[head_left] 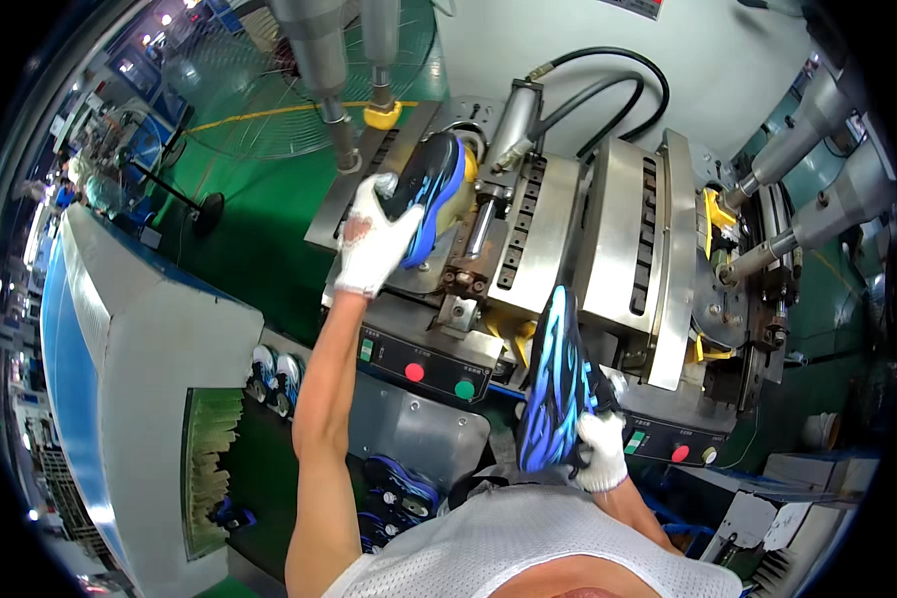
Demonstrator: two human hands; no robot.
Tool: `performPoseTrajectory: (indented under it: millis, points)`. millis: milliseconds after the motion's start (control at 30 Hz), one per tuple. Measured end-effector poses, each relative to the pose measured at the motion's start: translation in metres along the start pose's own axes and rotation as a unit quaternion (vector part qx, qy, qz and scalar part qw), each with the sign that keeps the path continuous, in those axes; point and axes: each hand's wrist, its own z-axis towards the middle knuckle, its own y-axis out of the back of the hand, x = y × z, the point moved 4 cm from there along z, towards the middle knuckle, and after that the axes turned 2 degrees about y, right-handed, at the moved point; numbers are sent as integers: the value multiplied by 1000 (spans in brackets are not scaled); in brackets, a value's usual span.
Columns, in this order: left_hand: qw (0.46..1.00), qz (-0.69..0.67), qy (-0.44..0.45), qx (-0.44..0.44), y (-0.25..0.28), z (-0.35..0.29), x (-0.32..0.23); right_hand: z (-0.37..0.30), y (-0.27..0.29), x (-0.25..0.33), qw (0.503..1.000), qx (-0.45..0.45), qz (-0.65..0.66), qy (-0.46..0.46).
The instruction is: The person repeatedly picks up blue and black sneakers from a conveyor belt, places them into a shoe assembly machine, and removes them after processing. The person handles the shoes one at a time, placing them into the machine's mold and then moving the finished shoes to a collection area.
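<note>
My left hand, in a white knitted glove with a reddish-brown stain, is closed around one end of a black sports shoe with a blue-purple sole edge. That shoe sits at the left station of a metal press machine, beside a yellow part. Close to my body, my right hand, also gloved in white, grips a second shoe. Its blue, black and light-blue patterned surface faces up, and it points toward the machine. Part of my right hand's fingers is hidden behind this shoe.
A control panel with red and green buttons runs along the machine's front. Metal cylinders reach in from above on both sides. More shoes lie below at a rack and beside a grey cabinet with a bristled opening. A large fan stands far left.
</note>
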Motion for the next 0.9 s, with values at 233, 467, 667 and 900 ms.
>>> performPoseTrajectory:
  millis: [233,467,667,900]
  points:
    - [977,-145,150,-53,88,-221,64,140,-155,28,999,22,-28,-9]
    - [892,-100,442,3,88,-396,101,405,-200,7,954,-92,-262,113]
    - [792,-182,580,-61,76,-460,106,498,-160,-16,891,-167,-412,89]
    - [806,-163,562,-91,54,-462,108,480,-169,-31,712,-185,-667,115]
